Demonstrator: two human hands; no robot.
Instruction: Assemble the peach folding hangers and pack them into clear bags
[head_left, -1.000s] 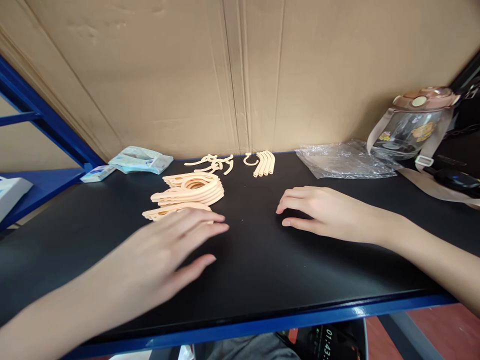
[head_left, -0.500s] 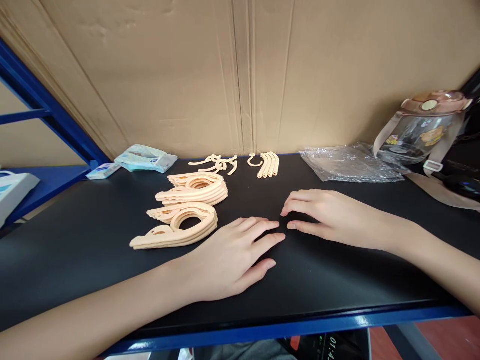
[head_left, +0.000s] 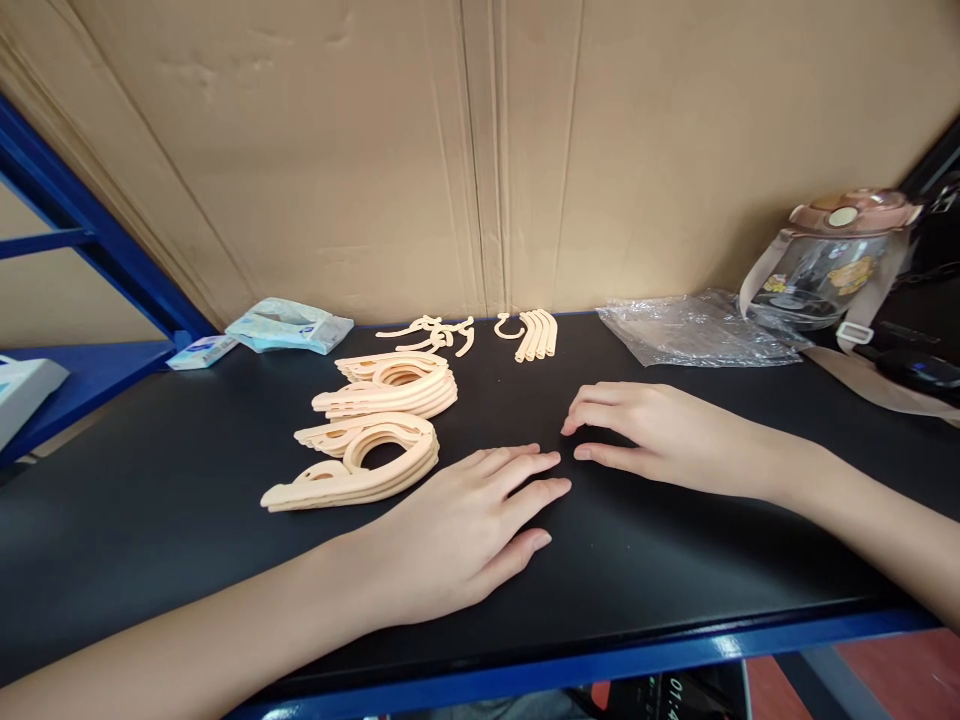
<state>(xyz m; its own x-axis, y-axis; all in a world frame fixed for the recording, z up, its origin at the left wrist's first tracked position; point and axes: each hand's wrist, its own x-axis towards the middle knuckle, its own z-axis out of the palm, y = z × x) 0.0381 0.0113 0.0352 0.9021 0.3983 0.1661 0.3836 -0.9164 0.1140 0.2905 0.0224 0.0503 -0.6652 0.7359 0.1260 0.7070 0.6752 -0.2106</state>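
On the desk (head_left: pixel 675 570), your left hand (head_left: pixel 469 525) is lying open, palm down, toward the near edge; your right hand (head_left: pixel 634 425) is facing it with fingers loosely bent, and neither is gripping anything. The folded hangers (head_left: pixel 379 483) are lying flat in two stacks, toward the left edge, probably so that they are keeping neat. Near the far edge, curved pieces (head_left: pixel 537 335) are lying side by side, perhaps for sorting.

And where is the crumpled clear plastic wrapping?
Head view, right side: the wrapping lies on the black tabletop, beyond the right hand, beside the clear, brown-lidded, strapped bottle.
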